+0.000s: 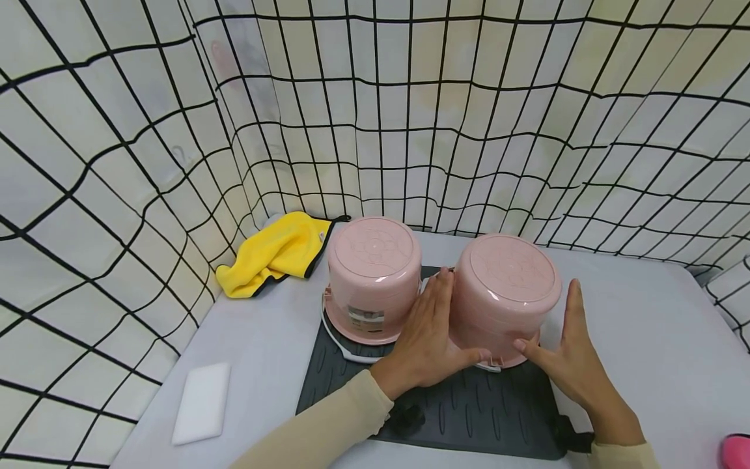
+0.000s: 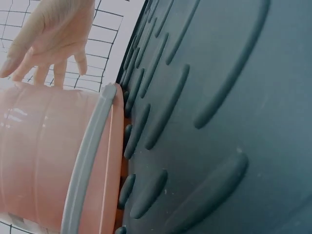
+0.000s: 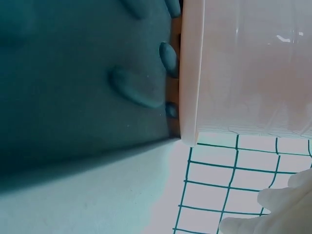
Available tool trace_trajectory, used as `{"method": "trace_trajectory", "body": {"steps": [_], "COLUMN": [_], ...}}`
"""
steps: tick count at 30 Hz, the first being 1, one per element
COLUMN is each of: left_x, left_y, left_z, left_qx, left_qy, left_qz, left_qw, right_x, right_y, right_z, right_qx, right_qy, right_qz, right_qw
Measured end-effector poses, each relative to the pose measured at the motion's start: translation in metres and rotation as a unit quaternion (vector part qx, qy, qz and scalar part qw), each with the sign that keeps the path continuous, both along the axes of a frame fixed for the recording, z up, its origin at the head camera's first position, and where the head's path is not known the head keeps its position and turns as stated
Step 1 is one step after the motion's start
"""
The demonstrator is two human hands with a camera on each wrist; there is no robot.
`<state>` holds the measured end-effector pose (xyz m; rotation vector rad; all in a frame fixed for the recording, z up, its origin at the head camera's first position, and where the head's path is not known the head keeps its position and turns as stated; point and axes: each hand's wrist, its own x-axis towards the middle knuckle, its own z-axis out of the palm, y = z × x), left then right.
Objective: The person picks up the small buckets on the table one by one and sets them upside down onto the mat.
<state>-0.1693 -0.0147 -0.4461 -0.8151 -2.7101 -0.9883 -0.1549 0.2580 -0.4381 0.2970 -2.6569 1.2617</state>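
Observation:
Two pink buckets stand upside down on a dark ridged mat [image 1: 457, 417]. My left hand [image 1: 424, 335] lies between them, its straight fingers along the side of the right bucket [image 1: 504, 299]. In the left wrist view that hand [image 2: 53, 39] is beside a pink bucket wall, with a pale handle [image 2: 87, 161] near the rim. My right hand [image 1: 577, 358] is at the right bucket's right side, fingers extended and thumb near the lower wall. The left bucket [image 1: 375, 280] bears a printed label, and its white handle [image 1: 346, 348] hangs at the rim.
A yellow cloth with dark edging [image 1: 281, 247] lies at the back left. Nearer on the left is a white rectangular block [image 1: 202, 404]. Black wire mesh [image 1: 381, 130] encloses the back and sides. A bright pink object [image 1: 735, 451] shows at the right edge.

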Motion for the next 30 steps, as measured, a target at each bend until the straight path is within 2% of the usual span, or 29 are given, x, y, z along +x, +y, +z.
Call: {"method": "trace_trajectory", "body": {"steps": [5, 11, 19, 24, 30], "left_x": [0.007, 0.021, 0.044, 0.056, 0.072], "left_y": [-0.004, -0.014, -0.034, -0.047, -0.067], "left_z": [0.003, 0.008, 0.019, 0.027, 0.029], "left_qx": [-0.006, -0.012, -0.016, -0.007, -0.002], "left_qy": [0.0, -0.02, -0.044, -0.05, -0.055], "left_qz": [-0.012, -0.02, -0.051, -0.056, -0.063], "left_qw": [0.9999, 0.9995, 0.9976, 0.9971, 0.9965], "right_x": [0.003, 0.008, 0.021, 0.03, 0.041], "right_y": [0.001, 0.002, 0.002, 0.002, 0.002], "right_z": [0.0, 0.001, 0.006, 0.01, 0.008], "right_qx": [0.006, 0.031, 0.044, 0.047, 0.05], "right_qy": [-0.001, 0.009, 0.022, 0.023, 0.014], "right_qz": [-0.003, -0.015, -0.011, -0.005, 0.003], "right_qw": [1.0, 0.9994, 0.9987, 0.9986, 0.9986]}}
